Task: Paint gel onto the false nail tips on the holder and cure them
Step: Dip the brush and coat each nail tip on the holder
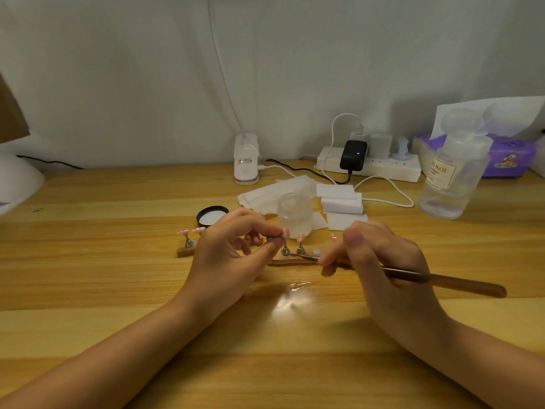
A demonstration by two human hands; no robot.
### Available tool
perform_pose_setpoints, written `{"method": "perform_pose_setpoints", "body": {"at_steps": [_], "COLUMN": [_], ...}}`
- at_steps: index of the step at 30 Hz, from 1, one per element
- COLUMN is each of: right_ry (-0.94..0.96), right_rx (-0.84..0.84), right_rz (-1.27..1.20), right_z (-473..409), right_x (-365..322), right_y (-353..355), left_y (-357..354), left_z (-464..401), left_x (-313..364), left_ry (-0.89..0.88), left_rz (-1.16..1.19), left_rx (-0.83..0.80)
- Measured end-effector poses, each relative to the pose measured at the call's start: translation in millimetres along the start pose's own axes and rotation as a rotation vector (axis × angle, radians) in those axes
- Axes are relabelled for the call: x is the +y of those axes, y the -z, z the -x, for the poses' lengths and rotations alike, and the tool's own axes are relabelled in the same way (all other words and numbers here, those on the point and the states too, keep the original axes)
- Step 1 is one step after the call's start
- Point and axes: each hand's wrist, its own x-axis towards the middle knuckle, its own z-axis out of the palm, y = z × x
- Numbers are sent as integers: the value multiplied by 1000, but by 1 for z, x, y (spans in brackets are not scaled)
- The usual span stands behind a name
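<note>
Left hand point(236, 246) pinches a small metal nail stand point(272, 239) above the wooden holder point(185, 250); right hand point(374, 255) grips a long brown-handled brush point(442, 280) — pale pink nail tips point(300, 237) glossy.

A narrow wooden holder point(185, 251) is laid crosswise on the table, partly hidden behind the hands, with small metal stands point(300, 249) seated upright along its top. Pale pink false nail tips point(191, 231) are carried on the stands, and one stand with its tip point(285, 231) is seen raised off the base. A thin brush point(442, 281) with a brown wooden handle and metal ferrule is angled low, its fine end brought in beside the stands near the holder's right part.
</note>
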Motion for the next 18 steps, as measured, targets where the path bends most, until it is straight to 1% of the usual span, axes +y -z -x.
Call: {"method": "perform_pose_setpoints", "body": {"at_steps": [3,7,13,18], "right_ry": [-27,-65,-52,-93], "right_rx": [2,-53,-12,-24], "right_rz": [-6,23,-29,15], "right_z": [-1,-3,1,-3], "right_x": [0,0,-4,-3], "right_y": [0,-2,0,-1], "left_y": [0,-1,0,0], "left_z": [-1,-1,0,0], "left_x": [0,0,0,0], "left_ry": [1,3,-6,-7], "left_rz": [0,-7,-25,-25], "left_rx": [2,0,3,4]}}
